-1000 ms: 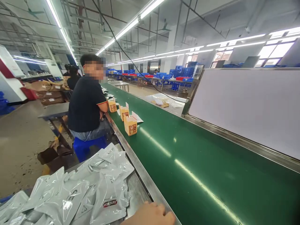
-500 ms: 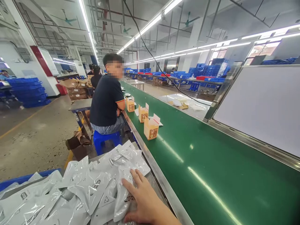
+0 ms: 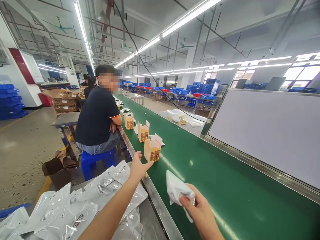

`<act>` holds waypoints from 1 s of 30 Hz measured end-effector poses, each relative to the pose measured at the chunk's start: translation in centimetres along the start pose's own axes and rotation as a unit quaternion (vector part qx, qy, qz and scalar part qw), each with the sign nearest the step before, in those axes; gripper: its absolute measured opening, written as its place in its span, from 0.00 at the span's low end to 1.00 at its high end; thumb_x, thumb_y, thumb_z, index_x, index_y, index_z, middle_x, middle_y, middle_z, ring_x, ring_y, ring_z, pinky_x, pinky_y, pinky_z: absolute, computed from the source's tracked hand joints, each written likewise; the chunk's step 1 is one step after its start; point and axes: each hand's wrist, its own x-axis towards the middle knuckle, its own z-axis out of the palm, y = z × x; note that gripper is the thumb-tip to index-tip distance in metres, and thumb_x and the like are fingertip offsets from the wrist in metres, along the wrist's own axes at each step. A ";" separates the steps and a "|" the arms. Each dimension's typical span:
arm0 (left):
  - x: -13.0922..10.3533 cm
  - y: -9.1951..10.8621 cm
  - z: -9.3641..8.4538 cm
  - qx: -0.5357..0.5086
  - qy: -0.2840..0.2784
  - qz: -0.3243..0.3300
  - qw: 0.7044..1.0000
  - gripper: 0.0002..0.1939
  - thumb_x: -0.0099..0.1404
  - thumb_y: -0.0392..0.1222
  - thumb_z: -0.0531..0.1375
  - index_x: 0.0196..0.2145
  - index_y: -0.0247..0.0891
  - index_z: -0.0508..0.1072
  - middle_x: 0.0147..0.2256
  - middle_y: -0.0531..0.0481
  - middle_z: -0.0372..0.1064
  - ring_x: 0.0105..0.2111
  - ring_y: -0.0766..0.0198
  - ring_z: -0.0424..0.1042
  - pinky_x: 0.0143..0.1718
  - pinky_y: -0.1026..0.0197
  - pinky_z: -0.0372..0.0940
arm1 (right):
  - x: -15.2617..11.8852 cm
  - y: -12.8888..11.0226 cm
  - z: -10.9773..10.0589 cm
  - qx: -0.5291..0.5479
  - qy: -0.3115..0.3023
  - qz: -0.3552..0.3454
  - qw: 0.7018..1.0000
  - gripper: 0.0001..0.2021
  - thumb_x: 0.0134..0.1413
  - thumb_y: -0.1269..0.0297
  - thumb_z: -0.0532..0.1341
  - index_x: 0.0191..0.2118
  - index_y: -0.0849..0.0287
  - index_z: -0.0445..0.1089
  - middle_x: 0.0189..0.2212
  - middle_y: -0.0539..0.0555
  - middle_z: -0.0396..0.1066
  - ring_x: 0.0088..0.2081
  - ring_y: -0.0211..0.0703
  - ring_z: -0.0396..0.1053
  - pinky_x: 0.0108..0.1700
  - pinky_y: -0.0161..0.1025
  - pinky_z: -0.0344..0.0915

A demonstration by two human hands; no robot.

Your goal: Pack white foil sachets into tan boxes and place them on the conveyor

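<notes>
My right hand [image 3: 200, 210] is closed round a white pouch [image 3: 178, 188], thumb on its near side, above the green conveyor belt. Stretched forward, my left hand [image 3: 140, 166] has its thumb and fingers apart and holds nothing. Its thumb tip is beside the nearest open-topped carton [image 3: 152, 150], orange and brown with raised white flaps; whether they touch I cannot tell. Behind that carton stand a second open carton [image 3: 143, 132] and a third carton [image 3: 129, 122]. Below my left forearm, a heap of shiny white pouches [image 3: 105, 186] covers a metal table.
The green conveyor belt [image 3: 225, 176] runs away from me, edged by a metal rail [image 3: 160, 203]. A person [image 3: 96, 113] sits at its left side on a blue stool [image 3: 96, 163]. A large pale panel [image 3: 265, 130] stands along the right side.
My right hand has gone from the pouch heap to above the belt with a pouch in it. My left hand has come into view near the closest carton. The view has turned right.
</notes>
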 end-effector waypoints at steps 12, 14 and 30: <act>2.5 -2.1 7.8 0.012 -0.042 0.125 0.991 0.35 0.38 0.30 0.68 0.45 0.38 0.63 0.45 0.46 0.68 0.48 0.53 0.69 0.51 0.50 0.63 | 1.3 -4.7 -5.0 0.209 0.140 0.023 0.968 0.18 0.45 0.54 0.68 0.43 0.50 0.71 0.41 0.51 0.70 0.41 0.39 0.66 0.39 0.31 0.67; -0.8 -1.5 7.9 0.004 -0.059 0.177 0.982 0.34 0.41 0.32 0.67 0.47 0.40 0.62 0.47 0.48 0.66 0.50 0.55 0.67 0.54 0.51 0.61 | 1.7 -6.0 -5.0 0.105 0.120 -0.093 0.983 0.12 0.51 0.57 0.65 0.42 0.50 0.71 0.43 0.53 0.67 0.42 0.42 0.66 0.38 0.34 0.68; -13.9 -1.0 8.9 0.123 0.028 0.498 0.858 0.27 0.56 0.25 0.50 0.53 0.37 0.58 0.48 0.42 0.68 0.54 0.57 0.64 0.60 0.46 0.49 | -3.6 -3.4 -4.7 -0.336 -0.041 -0.196 0.920 0.18 0.57 0.67 0.51 0.52 0.54 0.67 0.42 0.58 0.72 0.41 0.49 0.71 0.39 0.43 0.70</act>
